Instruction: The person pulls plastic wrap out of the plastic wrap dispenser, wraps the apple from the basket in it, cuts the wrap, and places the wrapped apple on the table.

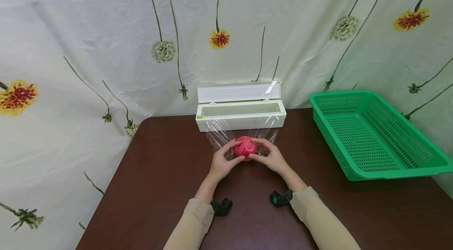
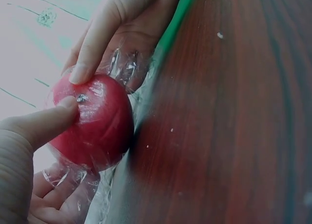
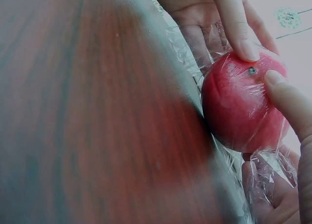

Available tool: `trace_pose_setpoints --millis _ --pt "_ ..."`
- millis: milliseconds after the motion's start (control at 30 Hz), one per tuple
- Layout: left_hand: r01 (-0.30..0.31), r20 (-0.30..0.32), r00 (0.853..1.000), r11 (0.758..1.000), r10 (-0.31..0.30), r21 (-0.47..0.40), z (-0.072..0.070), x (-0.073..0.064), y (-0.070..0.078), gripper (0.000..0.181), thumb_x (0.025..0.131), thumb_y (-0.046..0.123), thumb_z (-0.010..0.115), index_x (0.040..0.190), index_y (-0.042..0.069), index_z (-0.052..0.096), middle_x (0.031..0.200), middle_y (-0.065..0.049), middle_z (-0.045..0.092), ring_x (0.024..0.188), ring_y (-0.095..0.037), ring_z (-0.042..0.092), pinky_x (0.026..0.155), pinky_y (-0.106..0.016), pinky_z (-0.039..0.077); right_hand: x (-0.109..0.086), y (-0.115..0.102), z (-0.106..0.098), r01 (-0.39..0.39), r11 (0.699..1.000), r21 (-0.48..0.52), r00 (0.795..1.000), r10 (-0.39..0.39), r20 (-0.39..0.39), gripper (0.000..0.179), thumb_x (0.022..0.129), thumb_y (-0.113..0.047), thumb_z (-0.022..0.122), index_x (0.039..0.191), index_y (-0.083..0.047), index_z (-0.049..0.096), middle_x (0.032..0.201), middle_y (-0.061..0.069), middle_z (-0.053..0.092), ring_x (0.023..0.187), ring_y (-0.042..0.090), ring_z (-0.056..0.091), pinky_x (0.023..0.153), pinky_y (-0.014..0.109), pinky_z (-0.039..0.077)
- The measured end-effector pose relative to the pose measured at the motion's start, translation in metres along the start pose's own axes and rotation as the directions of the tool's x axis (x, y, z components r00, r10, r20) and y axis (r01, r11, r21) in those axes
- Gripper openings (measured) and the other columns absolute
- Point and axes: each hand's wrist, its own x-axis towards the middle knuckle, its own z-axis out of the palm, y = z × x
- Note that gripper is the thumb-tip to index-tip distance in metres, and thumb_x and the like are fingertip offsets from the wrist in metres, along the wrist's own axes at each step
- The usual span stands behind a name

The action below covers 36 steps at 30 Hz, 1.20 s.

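Between both hands is a red apple (image 1: 245,147) with a short dark stem, clear cling film (image 1: 214,135) drawn tight over its skin. My left hand (image 1: 222,162) grips its left side, thumb pressed near the stem. Opposite it, my right hand (image 1: 273,159) holds the right side, with its thumb (image 3: 243,41) close by the stem too. In the left wrist view, loose crumpled film (image 2: 122,63) covers some of the fingers. The film runs back from the apple to a white cling film dispenser (image 1: 200,126), whose lid (image 1: 237,92) stands raised.
A green perforated plastic basket (image 1: 348,163) stands at the right of the dark brown wooden table (image 1: 159,187). Behind the table hangs a white flower-print cloth (image 1: 116,37). Each wrist carries a black camera band (image 1: 222,206).
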Motion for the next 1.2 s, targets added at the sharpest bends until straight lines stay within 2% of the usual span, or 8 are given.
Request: trace_pose_setpoints --millis 300,467,667,733,833,1067,1200 --pt "0.012 0.017 1.000 1.000 -0.011 -0.020 -0.001 0.004 -0.001 0.047 0.080 0.000 0.071 0.123 -0.008 0.055 0.125 -0.026 0.054 0.111 -0.040 0.054 0.092 -0.050 0.043 0.003 0.004 -0.001 -0.021 0.999 0.037 1.000 0.021 0.002 0.047 0.083 -0.004 0.069 0.127 0.002 0.053 0.121 0.021 0.057 0.102 0.037 0.059 0.087 0.049 0.048" --pt "0.052 0.014 0.999 0.999 -0.052 0.000 -0.001 0.006 -0.001 0.046 0.082 0.003 0.070 0.125 -0.005 0.054 0.125 -0.023 0.056 0.111 -0.038 0.054 0.093 -0.047 0.043 0.006 0.024 0.002 -0.044 0.998 0.033 0.999 0.044 -0.018 0.047 0.085 -0.010 0.070 0.129 -0.004 0.054 0.123 0.016 0.058 0.104 0.032 0.060 0.088 0.042 0.049" --pt "0.106 -0.028 0.994 0.993 -0.105 0.048 0.004 0.008 -0.030 0.047 0.083 0.016 0.072 0.127 0.007 0.057 0.124 -0.015 0.059 0.108 -0.031 0.058 0.091 -0.044 0.047 0.010 0.036 0.003 -0.050 0.998 0.049 0.998 0.052 -0.035 0.047 0.085 -0.019 0.071 0.129 -0.011 0.056 0.122 0.012 0.059 0.106 0.026 0.060 0.090 0.037 0.049" --pt "0.126 -0.032 0.992 0.991 -0.124 0.054 0.005 0.009 -0.037 0.048 0.084 0.021 0.072 0.128 0.012 0.057 0.123 -0.011 0.060 0.107 -0.027 0.059 0.090 -0.042 0.048 0.011 0.037 0.003 -0.044 0.998 0.040 0.998 0.045 -0.036 0.046 0.086 -0.019 0.070 0.129 -0.010 0.056 0.121 0.013 0.059 0.105 0.027 0.060 0.089 0.038 0.049" --pt "0.156 -0.035 0.987 0.986 -0.154 0.060 0.005 0.009 -0.039 0.047 0.085 0.028 0.071 0.129 0.017 0.057 0.123 -0.007 0.061 0.108 -0.022 0.059 0.090 -0.037 0.048 0.012 0.034 0.003 -0.062 0.998 0.009 0.997 0.062 -0.044 0.044 0.087 -0.021 0.069 0.128 -0.012 0.056 0.119 0.010 0.061 0.103 0.023 0.060 0.087 0.034 0.050" --pt "0.226 -0.046 0.974 0.970 -0.223 0.087 0.005 0.012 -0.038 0.049 0.086 0.042 0.066 0.129 0.021 0.057 0.123 -0.005 0.061 0.111 -0.020 0.059 0.093 -0.037 0.046 0.011 0.005 0.004 -0.099 0.995 -0.025 0.994 0.098 -0.051 0.040 0.090 -0.014 0.064 0.127 -0.002 0.055 0.115 0.019 0.062 0.099 0.030 0.060 0.084 0.039 0.051" --pt "0.272 -0.056 0.962 0.954 -0.267 0.128 0.005 0.012 -0.036 0.050 0.086 0.048 0.063 0.129 0.024 0.057 0.124 -0.004 0.061 0.111 -0.020 0.058 0.094 -0.041 0.046 0.014 0.014 0.006 -0.133 0.989 -0.059 0.989 0.129 -0.069 0.039 0.091 -0.019 0.063 0.127 -0.006 0.056 0.114 0.017 0.063 0.097 0.029 0.061 0.081 0.039 0.052"
